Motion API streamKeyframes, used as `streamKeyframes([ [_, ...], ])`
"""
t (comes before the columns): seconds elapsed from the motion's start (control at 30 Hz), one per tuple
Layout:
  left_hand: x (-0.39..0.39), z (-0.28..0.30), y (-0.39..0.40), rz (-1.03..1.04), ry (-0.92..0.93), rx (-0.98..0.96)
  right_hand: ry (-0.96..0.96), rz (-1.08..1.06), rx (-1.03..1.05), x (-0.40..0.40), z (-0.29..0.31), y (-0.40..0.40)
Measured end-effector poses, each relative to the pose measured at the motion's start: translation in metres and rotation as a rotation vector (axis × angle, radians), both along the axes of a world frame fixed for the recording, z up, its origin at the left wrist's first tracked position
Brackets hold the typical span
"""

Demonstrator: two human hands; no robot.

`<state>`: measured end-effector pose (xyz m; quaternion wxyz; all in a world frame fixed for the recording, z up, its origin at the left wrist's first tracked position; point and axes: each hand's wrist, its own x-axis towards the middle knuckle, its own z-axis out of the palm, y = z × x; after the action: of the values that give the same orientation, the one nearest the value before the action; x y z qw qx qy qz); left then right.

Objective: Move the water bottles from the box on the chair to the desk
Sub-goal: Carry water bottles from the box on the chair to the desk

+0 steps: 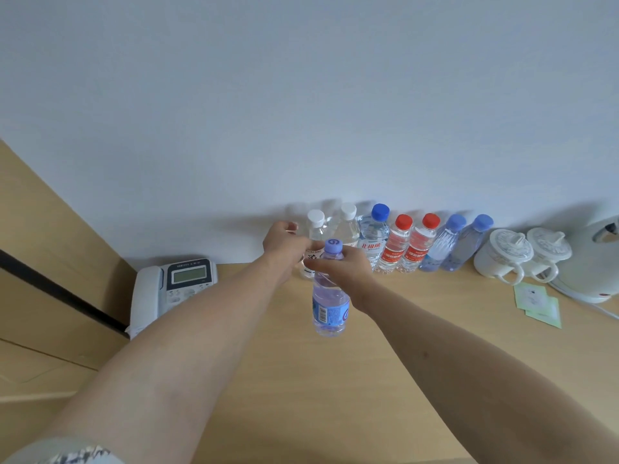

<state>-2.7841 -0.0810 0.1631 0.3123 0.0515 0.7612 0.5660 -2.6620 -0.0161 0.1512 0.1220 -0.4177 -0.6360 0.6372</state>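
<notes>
A row of water bottles stands on the wooden desk (385,346) against the wall: two with white caps, one with a dark blue cap (374,239), two with red caps (407,246) and two with pale blue caps (459,244). My left hand (284,244) curls round the body of the leftmost white-capped bottle (316,226) at the row's left end. My right hand (351,267) grips the neck of a purple-capped bottle (330,303), upright just in front of the row. Whether its base touches the desk I cannot tell. The box and chair are out of view.
A white desk phone (170,289) sits at the left by a wooden panel. Right of the bottles are two white lidded mugs (522,256), a white kettle (596,262) with its cord, and green packets (539,304). A white wall rises behind the desk.
</notes>
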Motion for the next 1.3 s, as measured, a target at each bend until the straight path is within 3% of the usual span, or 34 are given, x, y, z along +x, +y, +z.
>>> streamKeyframes([
  [0.47, -0.050, 0.009, -0.078, 0.072, -0.023, -0.030, -0.114, 0.240, 0.269, -0.054, 0.008, -0.047],
  [0.63, -0.060, 0.011, -0.092, 0.124, -0.004, -0.015, -0.186, 0.199, 0.435, -0.071, 0.015, -0.059],
  [0.8, -0.072, 0.012, -0.101, 0.157, -0.007, 0.002, -0.318, 0.403, 0.512, -0.085, 0.028, -0.060],
  [1.3, -0.096, 0.006, -0.103, 0.249, 0.014, 0.013, -0.422, 0.216, 0.685, -0.114, 0.038, -0.045],
])
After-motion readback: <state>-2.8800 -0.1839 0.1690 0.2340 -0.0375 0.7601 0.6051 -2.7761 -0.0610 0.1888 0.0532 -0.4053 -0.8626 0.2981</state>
